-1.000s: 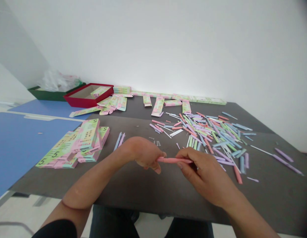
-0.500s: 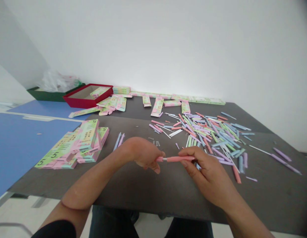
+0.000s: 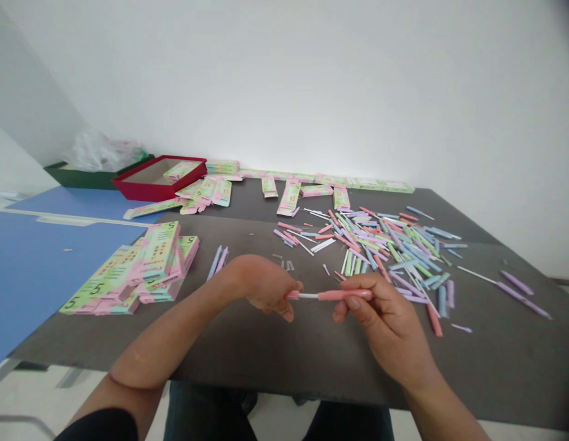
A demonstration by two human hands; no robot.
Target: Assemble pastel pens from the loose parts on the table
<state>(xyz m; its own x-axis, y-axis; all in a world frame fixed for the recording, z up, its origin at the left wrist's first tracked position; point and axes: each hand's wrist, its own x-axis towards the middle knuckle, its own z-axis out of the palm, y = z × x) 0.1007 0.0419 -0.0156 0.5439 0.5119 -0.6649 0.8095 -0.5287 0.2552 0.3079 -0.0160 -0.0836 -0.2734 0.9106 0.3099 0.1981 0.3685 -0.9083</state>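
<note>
Both hands are busy with one pink pen [image 3: 330, 296], held level in mid-air over the near middle of the table [image 3: 275, 367]. Left hand [image 3: 270, 293] is bent in at the wrist and has the left end, mostly hidden by the fingers; right hand [image 3: 388, 321] has thumb and fingers pinched round the barrel toward its right end. Between them a bit of white rod [image 3: 308, 296] shows, so the pen isn't one closed piece. That's the risky bit imo: if the two hands get out of line, a sideways pull could bend the rod, and a sudden jerk could pop it loose. If it dropped, the pile of pen parts [image 3: 385, 245] to the right is pretty close, with pink bits already in it, so good luck spotting it. Just left of the hands, two pens [image 3: 217, 263] lie side by side, and a careless left forearm could knock them. Further left there's a stack of boxes [image 3: 150, 260], leaning a bit messily, so a bump might slide the top one. Far left sits a red tray [image 3: 141, 191].
</note>
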